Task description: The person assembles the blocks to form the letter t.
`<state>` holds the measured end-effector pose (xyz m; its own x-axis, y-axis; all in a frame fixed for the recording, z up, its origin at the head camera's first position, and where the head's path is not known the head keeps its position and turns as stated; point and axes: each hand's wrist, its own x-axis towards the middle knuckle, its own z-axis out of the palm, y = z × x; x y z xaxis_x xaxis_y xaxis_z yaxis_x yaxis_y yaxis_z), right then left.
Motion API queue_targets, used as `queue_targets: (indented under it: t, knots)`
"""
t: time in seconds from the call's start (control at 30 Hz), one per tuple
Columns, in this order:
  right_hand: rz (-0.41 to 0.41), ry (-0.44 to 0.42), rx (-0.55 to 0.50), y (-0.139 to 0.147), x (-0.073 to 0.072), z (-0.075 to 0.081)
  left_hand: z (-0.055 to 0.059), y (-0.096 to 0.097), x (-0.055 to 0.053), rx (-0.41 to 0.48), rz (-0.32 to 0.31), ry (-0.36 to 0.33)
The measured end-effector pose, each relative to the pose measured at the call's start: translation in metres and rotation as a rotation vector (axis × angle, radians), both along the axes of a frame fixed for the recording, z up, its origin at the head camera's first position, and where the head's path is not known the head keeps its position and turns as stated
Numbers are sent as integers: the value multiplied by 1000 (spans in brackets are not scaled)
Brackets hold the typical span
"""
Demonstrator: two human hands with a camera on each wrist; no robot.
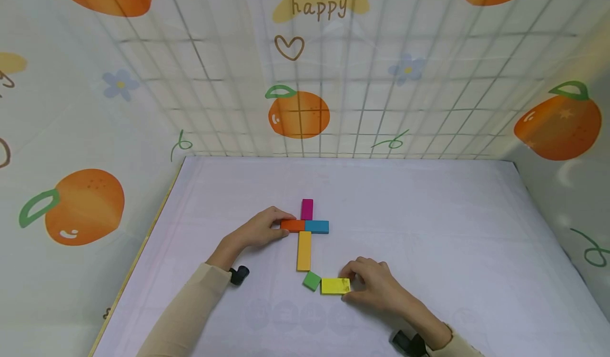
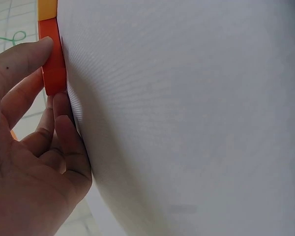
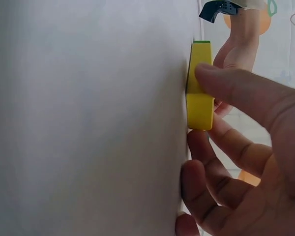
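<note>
My left hand (image 1: 261, 229) pinches the left end of an orange-red block (image 1: 292, 226) between thumb and fingers; the left wrist view shows the same grip on the orange-red block (image 2: 53, 73). A blue block (image 1: 317, 226) lies end to end with it. Above their seam stands a magenta block (image 1: 307, 209), and below it a longer amber block (image 1: 304, 251). At the lower right, my right hand (image 1: 374, 283) pinches the right end of a yellow block (image 1: 333, 286), thumb on the near side. Between amber and yellow sits a small green block (image 1: 312, 281), turned at an angle.
The blocks lie on a white table surface (image 1: 429, 214). A printed curtain with oranges (image 1: 298, 114) and a wire grid (image 1: 362, 103) rises behind the far edge. Dark wrist cameras (image 1: 409, 342) are worn on both wrists.
</note>
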<state>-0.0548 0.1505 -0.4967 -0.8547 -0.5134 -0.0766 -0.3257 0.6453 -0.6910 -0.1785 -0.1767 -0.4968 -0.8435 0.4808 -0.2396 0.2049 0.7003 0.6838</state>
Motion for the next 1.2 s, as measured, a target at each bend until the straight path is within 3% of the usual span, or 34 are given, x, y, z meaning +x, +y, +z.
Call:
queue_targets:
  t: [0.6, 0.83, 1.2]
  knots:
    - [2, 11, 13, 0, 0, -2, 3, 1, 1, 10, 5, -18]
    - [2, 3, 20, -1, -1, -2, 5, 2, 1, -6, -19, 21]
    - [3, 2, 29, 0, -2, -2, 6, 2, 1, -8, -4, 7]
